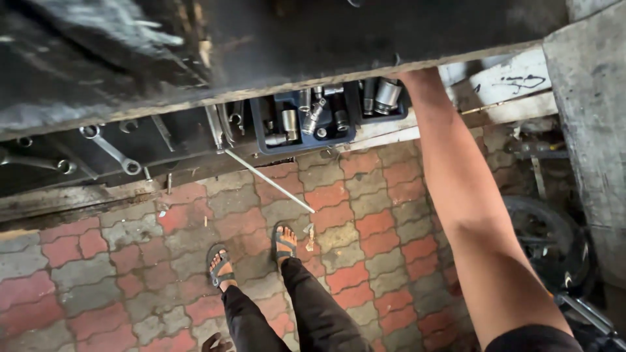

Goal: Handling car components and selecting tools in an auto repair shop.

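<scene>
My right forearm (456, 189) stretches up and away, and my right hand is hidden behind the edge of a dark grimy bench top (274, 45). It disappears just beside a dark blue socket tray (261, 127) holding several chrome sockets (387, 94). Only a sliver of my left hand (212, 341) shows at the bottom edge by my leg, too little to read its fingers. A row of spanners (111, 151) lies on the lower shelf to the left. A thin metal rod (270, 182) slants out from the shelf over the floor.
Red and grey interlocking pavers (365, 228) cover the floor, where my sandalled feet (283, 242) stand. A black tyre (548, 241) lies at the right beside a concrete pillar (587, 98). White boards (508, 81) lean behind the tray.
</scene>
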